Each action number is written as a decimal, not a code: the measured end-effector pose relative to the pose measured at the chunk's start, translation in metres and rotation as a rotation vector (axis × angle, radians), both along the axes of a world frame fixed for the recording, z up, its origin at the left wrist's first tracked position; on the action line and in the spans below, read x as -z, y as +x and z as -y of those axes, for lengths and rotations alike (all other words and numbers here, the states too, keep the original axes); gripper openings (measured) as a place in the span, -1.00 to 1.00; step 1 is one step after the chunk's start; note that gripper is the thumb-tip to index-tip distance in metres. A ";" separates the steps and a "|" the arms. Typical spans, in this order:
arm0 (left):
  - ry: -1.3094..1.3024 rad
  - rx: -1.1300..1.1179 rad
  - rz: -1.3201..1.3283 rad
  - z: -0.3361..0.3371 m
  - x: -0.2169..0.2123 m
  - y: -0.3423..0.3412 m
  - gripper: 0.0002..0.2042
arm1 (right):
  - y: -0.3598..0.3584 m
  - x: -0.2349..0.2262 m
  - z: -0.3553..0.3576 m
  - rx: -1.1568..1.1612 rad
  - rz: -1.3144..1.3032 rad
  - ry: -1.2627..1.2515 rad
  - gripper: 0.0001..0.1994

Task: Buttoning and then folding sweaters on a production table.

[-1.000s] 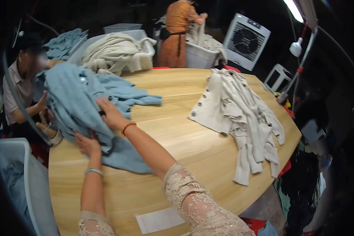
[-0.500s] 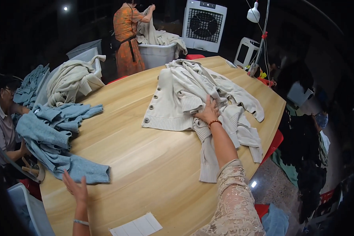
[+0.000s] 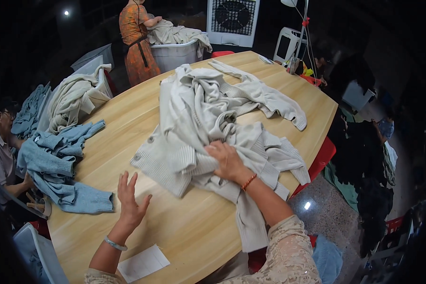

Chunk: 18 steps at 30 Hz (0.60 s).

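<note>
A heap of cream knitted cardigans lies crumpled on the wooden table in front of me. On its near side, my right hand has its fingers bunched into the knit. A ribbed cuff and a hem corner with a button spread to the left of that hand. One sleeve hangs toward the table's near edge. My left hand is raised over the table, fingers apart and holding nothing, left of the heap. How many garments make up the heap I cannot tell.
Blue knitwear lies at the table's left edge, where a person sits. White paper is near me. Bins of knitwear stand beyond, beside a person in orange. A red chair touches the right side.
My right hand has drawn the cream knitwear nearer and to the left, bunching it up. My left hand has moved right, away from the blue sleeve, toward the heap. The view has shifted slightly.
</note>
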<state>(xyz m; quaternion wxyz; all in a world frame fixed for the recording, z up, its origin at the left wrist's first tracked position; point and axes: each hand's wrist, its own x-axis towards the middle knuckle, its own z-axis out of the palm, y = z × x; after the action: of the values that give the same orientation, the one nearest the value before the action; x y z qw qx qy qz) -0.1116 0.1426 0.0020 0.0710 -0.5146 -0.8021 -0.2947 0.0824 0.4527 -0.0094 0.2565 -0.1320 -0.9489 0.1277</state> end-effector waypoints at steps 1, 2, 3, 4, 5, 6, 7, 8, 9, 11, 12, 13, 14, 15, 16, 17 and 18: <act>0.020 0.022 -0.008 -0.011 -0.005 0.006 -0.23 | 0.014 -0.003 0.016 -0.069 0.002 -0.010 -0.27; 0.039 0.034 -0.018 -0.019 -0.011 0.011 -0.24 | 0.028 -0.010 0.031 -0.148 0.030 -0.044 -0.26; 0.060 0.052 -0.059 -0.029 -0.008 0.013 -0.24 | 0.040 -0.008 0.041 -0.218 0.034 -0.032 -0.27; 0.069 0.082 -0.099 -0.040 -0.012 0.017 -0.22 | 0.055 -0.007 0.044 -0.285 0.064 -0.028 -0.27; 0.078 0.111 -0.140 -0.051 -0.015 0.020 -0.21 | 0.067 -0.007 0.043 -0.352 0.094 -0.025 -0.27; 0.084 0.135 -0.176 -0.060 -0.013 0.018 -0.18 | 0.078 -0.011 0.039 -0.398 0.113 -0.010 -0.27; 0.069 0.167 -0.177 -0.068 -0.013 0.018 -0.17 | 0.086 -0.012 0.031 -0.445 0.131 0.005 -0.27; 0.049 0.205 -0.177 -0.074 -0.013 0.018 -0.15 | 0.091 -0.009 0.020 -0.477 0.113 0.047 -0.27; 0.015 0.225 -0.206 -0.078 -0.013 0.020 -0.14 | 0.093 -0.008 0.009 -0.476 0.126 0.066 -0.27; -0.200 0.320 -0.108 -0.086 0.005 0.017 -0.15 | 0.097 -0.005 -0.014 -0.429 0.172 0.134 -0.25; -0.047 0.359 -0.019 -0.089 0.016 0.021 -0.20 | 0.095 -0.005 -0.021 -0.357 0.256 0.134 -0.27; -0.050 0.319 -0.073 -0.086 0.023 0.027 -0.22 | 0.093 -0.007 -0.022 -0.243 0.276 -0.013 -0.26; -0.042 0.295 -0.124 -0.091 0.027 0.038 -0.25 | 0.094 -0.004 -0.042 -0.229 0.351 -0.143 -0.31; 0.015 0.306 -0.168 -0.097 0.037 0.046 -0.25 | 0.099 -0.007 -0.058 -0.290 0.389 -0.397 -0.32; 0.036 0.305 -0.158 -0.096 0.048 0.052 -0.24 | 0.096 -0.008 -0.074 -0.364 0.415 -0.654 -0.32; 0.062 0.303 -0.152 -0.094 0.057 0.058 -0.24 | 0.090 -0.025 -0.087 -0.413 0.557 -0.749 -0.31; 0.092 0.312 -0.137 -0.094 0.067 0.062 -0.24 | 0.083 -0.022 -0.101 -0.374 0.501 -0.977 -0.34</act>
<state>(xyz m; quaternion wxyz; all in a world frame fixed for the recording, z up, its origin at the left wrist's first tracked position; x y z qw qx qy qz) -0.0500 0.2363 -0.0651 0.1023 -0.6477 -0.6916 -0.3027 0.1658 0.5534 0.0130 -0.0936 -0.0916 -0.8190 0.5587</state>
